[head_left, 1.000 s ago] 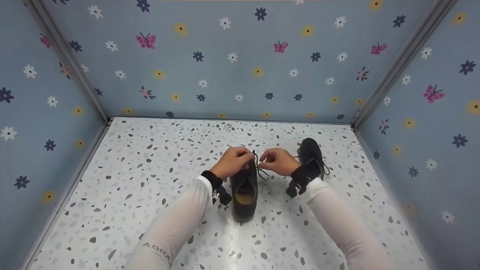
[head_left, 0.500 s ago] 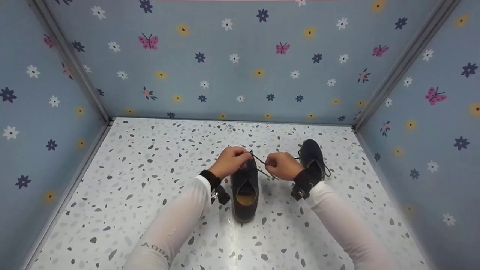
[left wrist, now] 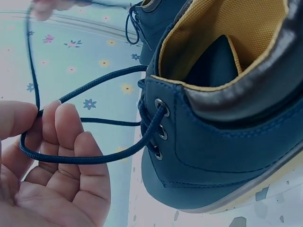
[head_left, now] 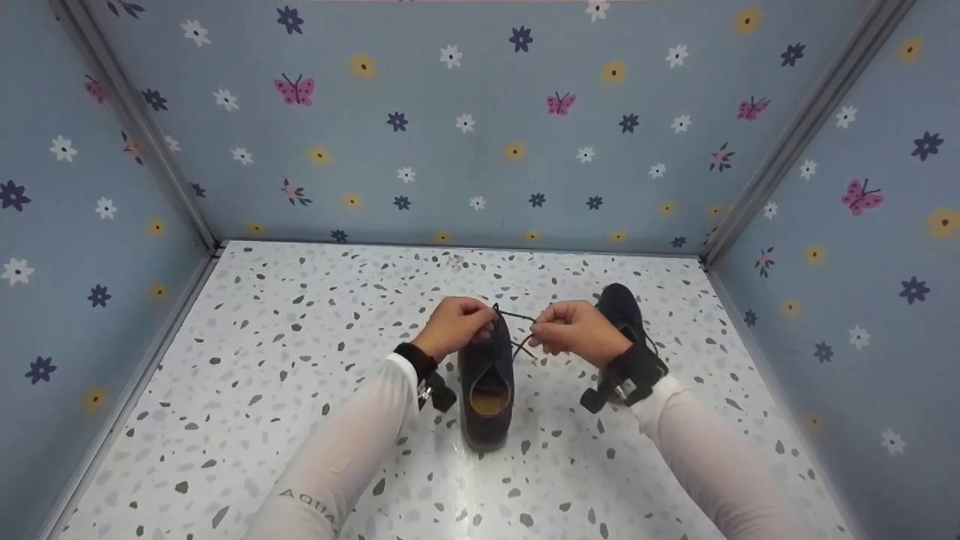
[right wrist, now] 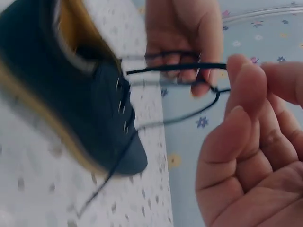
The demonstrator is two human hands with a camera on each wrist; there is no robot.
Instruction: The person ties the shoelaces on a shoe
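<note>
A dark blue lace-up shoe [head_left: 487,409] with a tan lining stands on the floor, its toe pointing away from me. Over its toe end, my left hand [head_left: 456,326] pinches a loop of the dark shoelace [left wrist: 85,160] between thumb and forefinger. To the right of the shoe, my right hand [head_left: 576,331] pinches a strand of the same lace, which stretches between both hands. In the right wrist view a loose lace end [right wrist: 102,187] hangs down beside the shoe. Metal eyelets [left wrist: 162,108] line the shoe's side.
A second dark shoe [head_left: 621,304] stands at the right, partly behind my right hand and wrist. Flower-patterned blue panels [head_left: 480,120] close off the back and both sides of the white speckled floor [head_left: 300,360]. Each wrist carries a strapped camera.
My right hand has moved right, away from the shoe, drawing a lace strand out from the left fingers. My left hand has stayed nearly in place over the toe.
</note>
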